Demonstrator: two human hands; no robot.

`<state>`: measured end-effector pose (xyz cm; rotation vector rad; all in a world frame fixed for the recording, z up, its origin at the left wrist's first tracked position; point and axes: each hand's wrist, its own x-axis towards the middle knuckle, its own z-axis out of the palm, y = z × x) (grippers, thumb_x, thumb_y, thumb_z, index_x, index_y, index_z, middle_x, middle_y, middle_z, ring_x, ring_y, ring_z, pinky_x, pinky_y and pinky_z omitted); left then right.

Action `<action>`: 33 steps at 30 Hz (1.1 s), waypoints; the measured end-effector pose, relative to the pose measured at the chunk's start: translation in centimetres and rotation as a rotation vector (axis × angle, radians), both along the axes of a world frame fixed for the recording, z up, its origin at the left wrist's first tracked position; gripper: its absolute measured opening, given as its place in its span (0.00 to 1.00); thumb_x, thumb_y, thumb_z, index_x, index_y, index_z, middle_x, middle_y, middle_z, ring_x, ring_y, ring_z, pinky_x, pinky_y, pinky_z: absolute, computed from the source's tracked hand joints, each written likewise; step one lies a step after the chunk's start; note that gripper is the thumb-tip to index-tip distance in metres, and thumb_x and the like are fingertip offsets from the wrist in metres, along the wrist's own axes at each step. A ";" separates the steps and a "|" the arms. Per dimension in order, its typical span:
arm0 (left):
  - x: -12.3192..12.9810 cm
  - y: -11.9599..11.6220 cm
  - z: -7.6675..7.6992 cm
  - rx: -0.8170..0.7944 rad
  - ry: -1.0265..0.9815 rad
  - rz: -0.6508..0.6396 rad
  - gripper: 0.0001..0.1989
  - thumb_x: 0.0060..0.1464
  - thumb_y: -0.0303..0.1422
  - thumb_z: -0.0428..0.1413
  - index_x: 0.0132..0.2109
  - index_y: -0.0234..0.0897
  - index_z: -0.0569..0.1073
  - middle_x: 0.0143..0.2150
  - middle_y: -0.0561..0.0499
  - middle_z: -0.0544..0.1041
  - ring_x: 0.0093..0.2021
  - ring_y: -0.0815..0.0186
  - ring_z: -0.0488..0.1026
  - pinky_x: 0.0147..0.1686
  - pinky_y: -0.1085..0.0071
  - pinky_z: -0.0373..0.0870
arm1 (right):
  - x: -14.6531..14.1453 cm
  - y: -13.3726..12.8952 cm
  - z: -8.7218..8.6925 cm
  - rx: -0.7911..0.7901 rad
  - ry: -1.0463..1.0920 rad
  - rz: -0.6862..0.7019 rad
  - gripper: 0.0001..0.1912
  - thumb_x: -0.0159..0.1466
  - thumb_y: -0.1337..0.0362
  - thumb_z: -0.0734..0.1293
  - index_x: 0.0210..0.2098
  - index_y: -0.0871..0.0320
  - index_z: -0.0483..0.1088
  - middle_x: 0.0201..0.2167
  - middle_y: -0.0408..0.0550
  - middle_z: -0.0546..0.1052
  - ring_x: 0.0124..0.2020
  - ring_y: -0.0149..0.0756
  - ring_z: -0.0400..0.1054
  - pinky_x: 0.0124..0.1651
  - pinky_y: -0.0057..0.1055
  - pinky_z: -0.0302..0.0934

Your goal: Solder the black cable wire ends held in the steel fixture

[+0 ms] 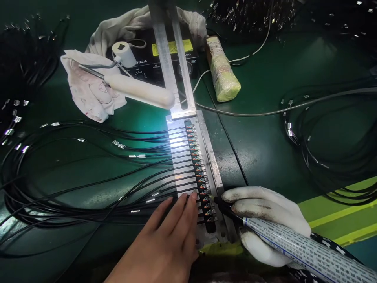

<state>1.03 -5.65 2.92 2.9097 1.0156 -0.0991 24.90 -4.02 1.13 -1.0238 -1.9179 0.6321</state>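
Observation:
A metal jig lies on the bench with a row of small metal connectors set along its slot. Black cables run leftward from them. My bare left hand rests with fingers stretched out flat over the jig's near end and the cables there. In a stained white glove, my right hand is wrapped round a thick pen-like tool with a printed white-and-blue sleeve. Its black nose points left at the connectors near the front; whether the tip touches one I cannot tell.
A slotted metal bar stands over the jig's far end. Behind are a black control box, a white-handled tool, a cloth and a wrapped block. Coiled cables lie right, on the green bench.

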 end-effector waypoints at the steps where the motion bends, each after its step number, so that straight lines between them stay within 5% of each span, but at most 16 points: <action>1: 0.1 -0.1 -0.3 0.005 -0.014 0.018 0.20 0.66 0.40 0.46 0.56 0.36 0.74 0.63 0.47 0.69 0.64 0.59 0.61 0.61 0.61 0.54 | 0.0 0.0 0.1 0.003 -0.004 0.001 0.12 0.52 0.72 0.66 0.37 0.60 0.72 0.34 0.52 0.81 0.36 0.40 0.79 0.38 0.30 0.76; 23: -0.1 0.4 0.6 -0.030 0.031 -0.049 0.22 0.66 0.43 0.45 0.59 0.38 0.71 0.64 0.47 0.67 0.64 0.57 0.62 0.60 0.61 0.57 | 0.0 0.0 0.0 0.007 -0.013 0.000 0.12 0.54 0.71 0.65 0.39 0.59 0.72 0.34 0.51 0.81 0.36 0.41 0.79 0.38 0.31 0.76; 33: 0.2 0.0 -0.6 0.027 -0.029 0.020 0.20 0.66 0.41 0.46 0.54 0.37 0.76 0.62 0.48 0.70 0.63 0.60 0.62 0.60 0.62 0.54 | 0.2 -0.2 -0.7 -0.012 0.001 0.010 0.12 0.54 0.70 0.67 0.39 0.61 0.72 0.37 0.53 0.81 0.40 0.40 0.78 0.41 0.32 0.76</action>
